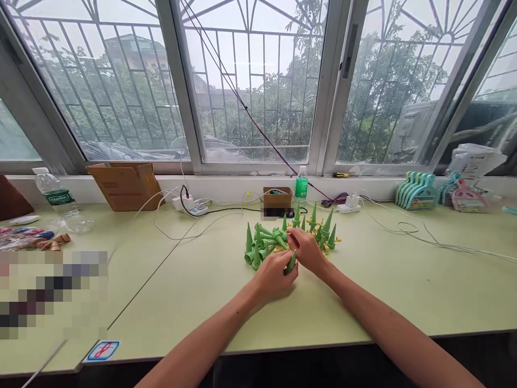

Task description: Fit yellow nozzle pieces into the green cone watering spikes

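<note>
My left hand [278, 274] is closed around a green plastic watering spike [290, 263], a small cone whose tip points up. My right hand [306, 247] is just above and beside it, with its fingers bent together at the near edge of a pile. What those fingers hold, if anything, is hidden. The pile has green watering spikes [278, 235] lying on their sides at the left and several upright spikes [326, 223] at the right. Small yellow pieces [338, 240] show among the upright ones.
Behind the pile are a small cardboard box [277, 198] and a green-labelled bottle [301, 186]. White cables [197, 237] cross the pale green table [181, 302]. A larger carton [125, 186] stands back left; blue-green plastic items [416, 191] stand back right.
</note>
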`<move>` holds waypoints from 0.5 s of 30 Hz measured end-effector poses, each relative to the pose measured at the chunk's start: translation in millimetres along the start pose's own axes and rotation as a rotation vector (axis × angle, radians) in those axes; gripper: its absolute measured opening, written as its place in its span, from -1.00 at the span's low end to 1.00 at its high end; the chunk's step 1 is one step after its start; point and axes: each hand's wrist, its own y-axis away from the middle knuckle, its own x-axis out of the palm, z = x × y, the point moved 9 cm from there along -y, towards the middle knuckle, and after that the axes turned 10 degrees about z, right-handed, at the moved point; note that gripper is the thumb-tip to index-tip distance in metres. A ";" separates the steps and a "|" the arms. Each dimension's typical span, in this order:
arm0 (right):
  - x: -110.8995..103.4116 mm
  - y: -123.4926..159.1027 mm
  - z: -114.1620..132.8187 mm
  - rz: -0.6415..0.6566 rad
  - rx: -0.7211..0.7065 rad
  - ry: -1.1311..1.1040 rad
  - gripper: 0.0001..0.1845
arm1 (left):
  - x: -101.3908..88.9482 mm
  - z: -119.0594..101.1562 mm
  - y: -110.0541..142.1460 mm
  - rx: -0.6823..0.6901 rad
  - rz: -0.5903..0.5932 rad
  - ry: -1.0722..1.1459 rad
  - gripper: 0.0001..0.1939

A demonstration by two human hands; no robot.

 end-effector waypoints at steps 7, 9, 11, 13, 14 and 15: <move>1.6 -1.5 -9.9 0.054 0.041 -0.006 -0.81 | 20.3 12.1 0.8 -0.106 0.189 0.017 -0.82; 4.1 -1.2 -12.0 0.087 0.052 0.001 -0.81 | 21.5 12.1 1.0 -0.108 0.209 0.028 -0.82; 7.2 -1.1 -13.8 0.117 0.056 0.006 -0.81 | 22.1 10.3 1.2 -0.099 0.222 0.044 -0.80; 10.7 -1.2 -15.6 0.144 0.057 0.011 -0.82 | 23.4 7.5 1.8 -0.086 0.231 0.058 -0.78; 12.6 -1.3 -16.4 0.158 0.056 0.017 -0.82 | 24.4 5.7 2.1 -0.078 0.234 0.060 -0.77; 14.5 -1.4 -16.8 0.172 0.053 0.025 -0.83 | 25.4 3.4 2.5 -0.066 0.235 0.057 -0.77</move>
